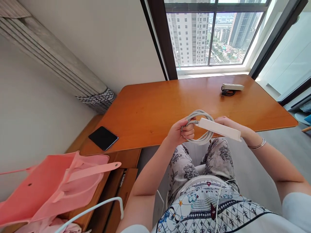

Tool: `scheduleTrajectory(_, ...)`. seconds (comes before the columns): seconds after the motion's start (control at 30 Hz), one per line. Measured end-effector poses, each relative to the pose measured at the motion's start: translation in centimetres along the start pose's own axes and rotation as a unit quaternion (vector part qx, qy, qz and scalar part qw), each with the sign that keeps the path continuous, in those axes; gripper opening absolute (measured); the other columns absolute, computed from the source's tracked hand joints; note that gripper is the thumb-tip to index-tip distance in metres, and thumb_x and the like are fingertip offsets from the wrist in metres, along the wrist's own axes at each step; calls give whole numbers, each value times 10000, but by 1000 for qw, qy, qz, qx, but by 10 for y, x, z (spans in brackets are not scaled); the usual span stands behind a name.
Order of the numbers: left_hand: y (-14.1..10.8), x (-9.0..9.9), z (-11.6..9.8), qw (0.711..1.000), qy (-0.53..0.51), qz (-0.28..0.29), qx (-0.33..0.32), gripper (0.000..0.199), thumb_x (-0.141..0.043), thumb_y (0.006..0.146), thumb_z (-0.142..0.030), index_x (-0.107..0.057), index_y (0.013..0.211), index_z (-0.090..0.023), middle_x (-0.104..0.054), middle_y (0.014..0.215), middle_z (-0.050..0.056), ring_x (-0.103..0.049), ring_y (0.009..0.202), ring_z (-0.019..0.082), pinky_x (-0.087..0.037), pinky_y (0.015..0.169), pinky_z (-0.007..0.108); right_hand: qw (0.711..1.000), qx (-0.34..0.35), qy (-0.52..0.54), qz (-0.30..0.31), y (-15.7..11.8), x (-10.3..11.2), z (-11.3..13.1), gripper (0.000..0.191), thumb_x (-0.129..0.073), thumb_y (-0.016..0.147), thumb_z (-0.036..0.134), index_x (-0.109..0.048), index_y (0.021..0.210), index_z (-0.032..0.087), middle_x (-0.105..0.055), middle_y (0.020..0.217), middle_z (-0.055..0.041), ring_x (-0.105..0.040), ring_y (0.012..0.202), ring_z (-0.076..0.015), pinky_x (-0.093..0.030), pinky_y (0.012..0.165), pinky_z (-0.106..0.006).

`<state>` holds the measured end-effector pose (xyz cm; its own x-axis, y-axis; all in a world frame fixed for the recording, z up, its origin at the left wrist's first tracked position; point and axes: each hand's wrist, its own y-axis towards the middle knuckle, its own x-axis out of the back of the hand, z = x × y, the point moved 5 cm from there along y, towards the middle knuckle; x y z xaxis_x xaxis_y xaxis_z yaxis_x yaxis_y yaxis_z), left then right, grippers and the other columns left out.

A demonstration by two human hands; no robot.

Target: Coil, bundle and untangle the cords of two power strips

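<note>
No words, numbers, brand names or signs can be read anywhere. No letters can be made out on the white power strip (220, 128) or on the second power strip (232, 86) on the desk (155, 106). Nothing is shown on the dark screen of the phone (103, 138). No label is seen on the pink bag (48, 184). Only patterns are printed on the clothes.
</note>
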<state>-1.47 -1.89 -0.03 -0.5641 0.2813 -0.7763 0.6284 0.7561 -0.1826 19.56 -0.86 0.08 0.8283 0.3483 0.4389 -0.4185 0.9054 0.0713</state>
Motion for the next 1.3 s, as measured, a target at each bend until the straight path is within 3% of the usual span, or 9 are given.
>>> scheduleTrajectory(0.1,5,2,8,1000,-1,13,21,286,-447,988,-224,-694,892,-116,-135,544,-114,-26,383,30,-180,369,148,982,70,-147,-93,3,0,12,106,-725,794,351,-693,795,251,-676,917,-41,-544,1227,-282,-281,1189,-590)
scheduleTrajectory(0.17,5,5,9,999,-4,21,28,259,-475,973,-222,-699,899,-114,-134,542,-117,-27,386,28,-180,369,142,946,109,-214,-219,-2,2,17,96,-688,818,339,-685,880,267,-649,1107,-77,-484,1324,-299,-256,1209,-603)
scheduleTrajectory(0.27,2,9,9,998,-4,34,43,215,-520,949,-228,-700,900,-122,-121,543,-120,-31,383,27,-164,364,137,912,92,-176,-358,-9,5,10,494,-776,713,369,-621,1169,256,-538,1309,-131,-500,1298,-310,-409,1136,-555)
scheduleTrajectory(0.43,0,14,12,998,21,46,49,138,-621,893,-223,-706,936,-123,-152,543,-121,-69,378,23,-177,376,144,971,-39,66,-227,4,-15,-13,776,-823,639,409,-537,1336,226,-618,1225,-97,-666,944,-198,-589,834,-370)
scheduleTrajectory(0.53,3,15,14,997,29,50,41,139,-650,870,-229,-706,945,-126,-172,530,-120,-84,379,26,-177,383,150,959,-79,202,-185,6,-28,-9,719,-802,676,424,-545,1320,231,-643,1287,-101,-690,956,-187,-583,818,-333)
scheduleTrajectory(0.7,8,11,18,997,35,62,33,184,-685,841,-255,-710,965,-122,-188,510,-117,-86,392,30,-179,386,153,909,-145,365,-136,4,-36,3,519,-586,728,262,-571,1242,193,-737,1035,-69,-705,846,-203,-579,771,-353)
scheduleTrajectory(0.93,9,6,32,994,81,53,51,247,-752,798,-294,-696,968,-125,-235,500,-116,-138,390,31,-184,401,164,918,-203,334,-69,-4,-33,-5,336,-491,901,457,-518,1144,226,-633,819,-6,-639,711,-187,-541,638,-318)
scheduleTrajectory(1.1,13,11,28,995,90,35,15,202,-722,820,-273,-692,955,-125,-221,511,-119,-149,389,32,-165,403,157,968,-109,226,-5,-12,-26,-1,603,-806,706,578,-466,1068,237,-606,992,-18,-614,922,-183,-536,789,-304)
scheduleTrajectory(1.3,23,14,30,998,55,11,15,145,-650,849,-221,-706,936,-119,-207,489,-119,-129,369,31,-179,381,144,975,-104,194,37,-12,-34,-8,1035,-938,511,542,-298,1268,245,-575,1099,-44,-616,972,-207,-540,818,-341)
